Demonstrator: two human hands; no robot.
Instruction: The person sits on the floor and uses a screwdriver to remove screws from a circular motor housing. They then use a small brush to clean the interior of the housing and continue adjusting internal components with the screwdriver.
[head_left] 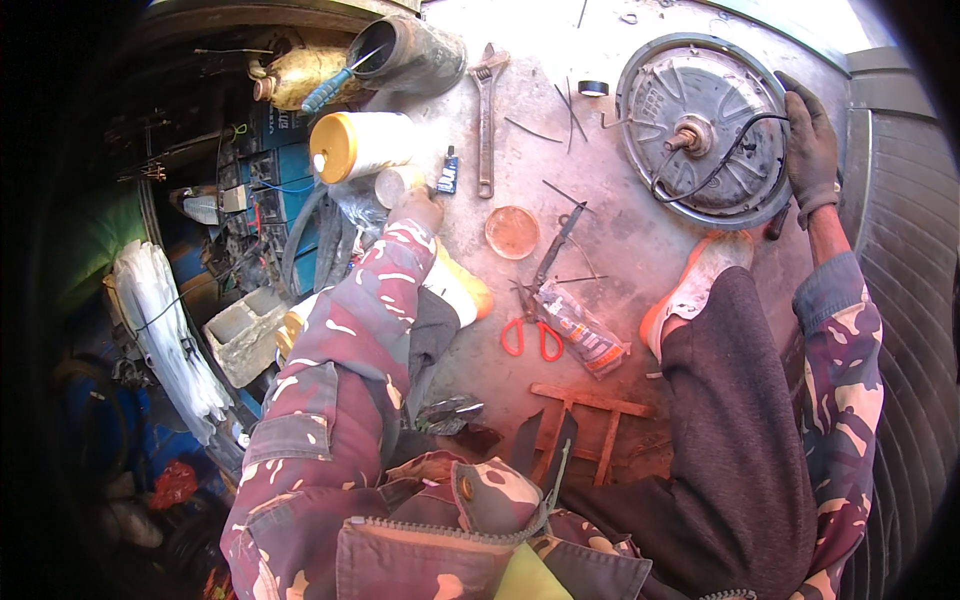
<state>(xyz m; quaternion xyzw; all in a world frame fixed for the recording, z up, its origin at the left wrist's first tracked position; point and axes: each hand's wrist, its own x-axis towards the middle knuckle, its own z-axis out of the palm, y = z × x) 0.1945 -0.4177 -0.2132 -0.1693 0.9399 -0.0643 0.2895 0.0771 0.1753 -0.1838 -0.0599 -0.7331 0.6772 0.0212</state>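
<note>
At the far right of the floor is a grey, dusty wheel hub motor (pixel 722 92) with a threaded axle and a black cable curving across its face. My right hand (pixel 812 145), in a dark glove, holds it by its right rim, beside the cable. My left hand (pixel 420 207) reaches to a small pale round container (pixel 398 186); its fingers are mostly hidden, so I cannot tell whether it grips that. Close by are a white tub with a yellow lid (pixel 365 146) and a small dark blue tube (pixel 449 172).
An adjustable wrench (pixel 486 125), black tape roll (pixel 593 88), round reddish lid (pixel 511 232), red-handled scissors (pixel 532 338) and plastic packet (pixel 585 328) lie between my feet and beyond. A rusty metal frame (pixel 600 440) is nearer. Clutter and a concrete block (pixel 248 335) fill the left; a ribbed panel (pixel 915 280) stands right.
</note>
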